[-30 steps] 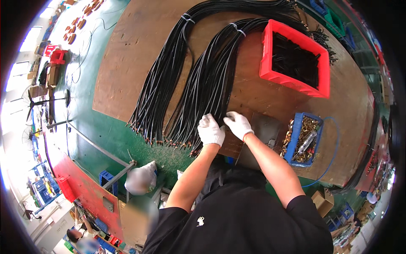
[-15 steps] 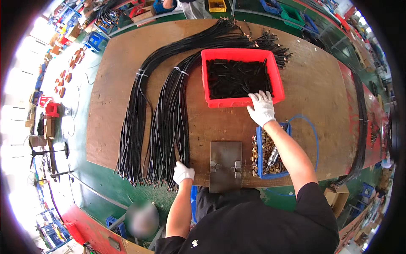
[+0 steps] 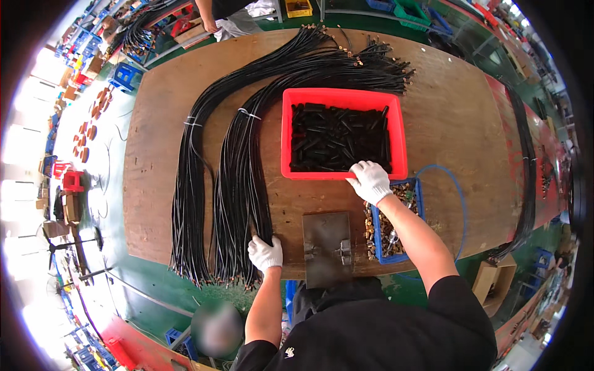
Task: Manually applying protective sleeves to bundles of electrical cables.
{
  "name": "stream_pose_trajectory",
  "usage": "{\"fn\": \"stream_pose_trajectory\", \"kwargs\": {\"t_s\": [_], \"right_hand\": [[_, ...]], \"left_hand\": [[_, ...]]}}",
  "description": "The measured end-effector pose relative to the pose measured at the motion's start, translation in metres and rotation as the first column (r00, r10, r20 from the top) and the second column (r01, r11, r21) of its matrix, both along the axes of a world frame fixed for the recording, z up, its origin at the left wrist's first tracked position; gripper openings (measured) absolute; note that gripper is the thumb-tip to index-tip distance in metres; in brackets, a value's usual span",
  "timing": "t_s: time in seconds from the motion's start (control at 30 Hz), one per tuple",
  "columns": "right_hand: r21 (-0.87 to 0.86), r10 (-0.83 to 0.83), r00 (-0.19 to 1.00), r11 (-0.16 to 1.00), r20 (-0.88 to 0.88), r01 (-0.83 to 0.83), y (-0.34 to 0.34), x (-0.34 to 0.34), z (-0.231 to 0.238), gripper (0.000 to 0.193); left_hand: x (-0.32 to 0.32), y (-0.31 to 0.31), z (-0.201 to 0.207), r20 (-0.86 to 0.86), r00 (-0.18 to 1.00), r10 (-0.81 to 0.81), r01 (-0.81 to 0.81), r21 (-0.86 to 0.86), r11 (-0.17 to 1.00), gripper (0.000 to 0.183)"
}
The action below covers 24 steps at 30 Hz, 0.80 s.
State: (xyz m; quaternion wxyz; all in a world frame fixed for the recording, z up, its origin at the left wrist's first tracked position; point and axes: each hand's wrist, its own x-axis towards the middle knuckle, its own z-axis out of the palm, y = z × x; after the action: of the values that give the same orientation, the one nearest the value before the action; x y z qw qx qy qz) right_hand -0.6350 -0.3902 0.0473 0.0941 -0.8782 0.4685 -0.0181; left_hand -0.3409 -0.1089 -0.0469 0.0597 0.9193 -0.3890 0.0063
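Observation:
My left hand (image 3: 265, 253), in a white glove, is closed at the right edge of a bundle of black cables (image 3: 241, 185), close to its near end; how many it grips I cannot make out. My gloved right hand (image 3: 371, 180) is hooked over the near right rim of a red plastic bin (image 3: 343, 175), fingers inside. Many short black tubes (image 3: 337, 136) fill that bin. A second bundle of black cables (image 3: 192, 185) lies to the left, and both bundles are tied with white ties and curve away behind the bin.
A blue box (image 3: 421, 207) of small brass-coloured parts stands beneath my right forearm. A dark metal plate (image 3: 326, 244) with clamps sits at the table's near edge. Blue hose (image 3: 461, 204) curves at the right. More cables (image 3: 529, 179) lie far right. A person's hand (image 3: 211, 26) shows beyond the table.
The red bin has come nearer to me with my right hand on its rim, closing the gap to the blue box. My left hand has shifted slightly up the cables. The view has shifted too.

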Motion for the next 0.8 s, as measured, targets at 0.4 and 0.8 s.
{"fn": "stream_pose_trajectory", "kwargs": {"t_s": [0.4, 0.8], "right_hand": [[0.946, -0.981, 0.013, -0.188, -0.191, -0.263, -0.076, 0.094, 0.0, 0.11], [0.485, -0.667, 0.692, 0.526, -0.275, 0.699, -0.101, 0.203, -0.006, 0.116]], "left_hand": [[0.007, -0.003, -0.002, -0.014, 1.0, -0.012, 0.012, -0.057, 0.998, 0.061], [0.006, 0.003, 0.003, -0.145, 0.989, 0.011, -0.013, -0.009, 1.0, 0.06]]}}
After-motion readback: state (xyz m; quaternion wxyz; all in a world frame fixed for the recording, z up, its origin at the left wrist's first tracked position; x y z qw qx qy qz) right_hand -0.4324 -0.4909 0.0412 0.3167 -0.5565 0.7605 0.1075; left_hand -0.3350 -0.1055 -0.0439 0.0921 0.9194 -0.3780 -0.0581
